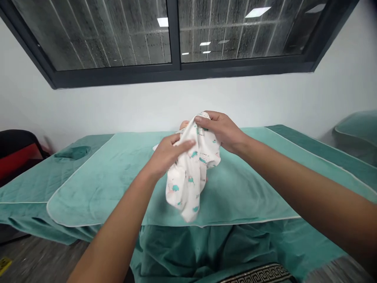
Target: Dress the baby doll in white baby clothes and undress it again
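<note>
A white baby garment [191, 173] with teal and pink prints hangs in folds between my two hands, above the bed. My left hand [169, 153] has its fingers behind the cloth and its thumb on the front. At the top edge, my right hand [219, 127] pinches the gathered cloth between thumb and fingers. Just behind the garment a small part of what looks like a doll's head [184, 124] shows. Most of that figure is hidden by the cloth and my hands.
A teal padded bed [97, 177] with white piping stands against the white wall, with a face hole [72, 152] at its left. Above is a dark-framed window [175, 39]. A black and red item [20, 157] sits at far left, a teal cushion-like shape [357, 131] at right.
</note>
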Available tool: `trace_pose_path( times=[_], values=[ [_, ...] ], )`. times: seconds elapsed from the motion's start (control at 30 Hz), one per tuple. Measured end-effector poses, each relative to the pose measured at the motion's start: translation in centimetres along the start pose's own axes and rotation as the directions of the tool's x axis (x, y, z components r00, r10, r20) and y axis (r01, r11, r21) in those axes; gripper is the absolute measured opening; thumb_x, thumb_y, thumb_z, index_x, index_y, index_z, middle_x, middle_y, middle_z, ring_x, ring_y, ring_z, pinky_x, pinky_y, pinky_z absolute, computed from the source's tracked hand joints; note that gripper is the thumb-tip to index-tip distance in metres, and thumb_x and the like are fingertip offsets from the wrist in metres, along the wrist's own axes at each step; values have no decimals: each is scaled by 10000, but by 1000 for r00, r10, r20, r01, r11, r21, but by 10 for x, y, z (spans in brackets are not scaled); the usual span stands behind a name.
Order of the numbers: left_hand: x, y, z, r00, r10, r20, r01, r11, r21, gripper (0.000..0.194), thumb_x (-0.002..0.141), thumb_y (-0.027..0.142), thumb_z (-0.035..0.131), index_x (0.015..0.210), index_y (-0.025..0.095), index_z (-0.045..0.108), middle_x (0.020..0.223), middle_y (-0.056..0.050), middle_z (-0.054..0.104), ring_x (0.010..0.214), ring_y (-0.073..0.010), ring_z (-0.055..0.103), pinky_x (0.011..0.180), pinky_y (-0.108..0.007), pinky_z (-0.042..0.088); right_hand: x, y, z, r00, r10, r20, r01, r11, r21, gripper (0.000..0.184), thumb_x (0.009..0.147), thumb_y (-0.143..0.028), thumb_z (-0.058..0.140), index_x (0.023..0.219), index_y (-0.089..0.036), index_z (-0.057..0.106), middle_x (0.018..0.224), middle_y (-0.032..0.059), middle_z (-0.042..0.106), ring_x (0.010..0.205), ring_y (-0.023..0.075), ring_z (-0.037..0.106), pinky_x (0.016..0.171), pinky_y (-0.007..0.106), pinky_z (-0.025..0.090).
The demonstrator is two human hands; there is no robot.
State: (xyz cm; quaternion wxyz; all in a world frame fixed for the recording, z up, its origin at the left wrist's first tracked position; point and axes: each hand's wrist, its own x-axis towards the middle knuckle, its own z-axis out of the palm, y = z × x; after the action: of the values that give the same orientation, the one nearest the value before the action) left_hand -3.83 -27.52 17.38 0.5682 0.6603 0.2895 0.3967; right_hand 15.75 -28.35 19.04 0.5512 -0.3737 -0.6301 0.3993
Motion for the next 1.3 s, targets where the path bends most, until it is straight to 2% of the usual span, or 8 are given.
trace_pose_path(
  times=[0.1, 0.23, 0.4, 0.53, 0.77, 1.0, 1.13, 1.3],
  values=[
    [14, -11, 1, 975, 103, -199, -154, 952, -265, 328, 734, 377, 753, 964, 168, 648, 754, -30, 691, 710, -191, 671, 648, -265, 513, -2, 8, -6, 973, 72, 220, -78, 997, 15, 454, 736, -616, 716, 816, -174, 652, 756, 22, 633, 659, 141, 563, 576, 257, 440],
    [29, -23, 2, 978, 0, -210, -80, 924, -373, 345, 759, 443, 737, 939, 167, 637, 708, -25, 663, 743, -206, 679, 694, -290, 535, -5, 19, -10, 796, 310, 519, -181, 942, -284, 367, 665, -446, 810, 881, -168, 707, 851, 27, 690, 767, 177, 625, 642, 268, 472],
    [26, -28, 4, 991, -73, -108, 40, 960, -279, 441, 740, 533, 740, 950, 161, 633, 640, -15, 636, 515, -145, 594, 509, -252, 464, 3, 34, -1, 972, 190, 135, -182, 981, -65, 181, 721, -317, 688, 843, -183, 679, 812, 12, 680, 724, 162, 614, 626, 263, 458],
    [20, -37, 2, 979, -129, 159, 144, 986, -89, 339, 709, 443, 793, 826, 164, 641, 546, 13, 568, 412, -95, 474, 427, -230, 375, 13, 43, 5, 982, 179, -62, -167, 972, 167, 88, 697, -261, 627, 725, -192, 579, 665, -20, 587, 608, 133, 540, 541, 244, 404],
    [32, -59, 0, 993, -104, -55, 71, 899, -432, 386, 696, 293, 789, 1029, 136, 673, 851, -69, 720, 739, -210, 684, 701, -312, 538, 15, 62, 8, 987, 160, -10, -151, 948, 279, 158, 750, -295, 693, 740, -196, 571, 701, -27, 557, 643, 115, 516, 571, 230, 407],
    [47, -51, 0, 981, -154, -121, 90, 903, -421, 345, 659, 226, 763, 975, 117, 679, 731, -50, 717, 762, -251, 710, 691, -316, 550, 8, 70, -3, 888, 237, 394, -243, 969, -34, 365, 714, -414, 793, 968, -178, 680, 915, 40, 696, 809, 185, 643, 682, 279, 492],
    [40, -53, -6, 980, -184, -82, 145, 928, -344, 358, 706, 292, 759, 1014, 126, 686, 849, -87, 743, 816, -264, 711, 683, -321, 558, 14, 72, -3, 958, 212, 193, -236, 965, 114, 267, 735, -357, 749, 926, -184, 678, 889, 27, 699, 821, 190, 648, 712, 292, 498],
    [22, -65, -20, 947, -244, 212, 273, 954, -124, 478, 654, 289, 841, 1087, 144, 698, 1007, -135, 745, 923, -311, 703, 775, -388, 565, 24, 78, 7, 981, 193, -35, -165, 908, 385, 180, 763, -342, 675, 838, -186, 628, 816, 18, 678, 804, 190, 639, 738, 311, 519]
  ],
)
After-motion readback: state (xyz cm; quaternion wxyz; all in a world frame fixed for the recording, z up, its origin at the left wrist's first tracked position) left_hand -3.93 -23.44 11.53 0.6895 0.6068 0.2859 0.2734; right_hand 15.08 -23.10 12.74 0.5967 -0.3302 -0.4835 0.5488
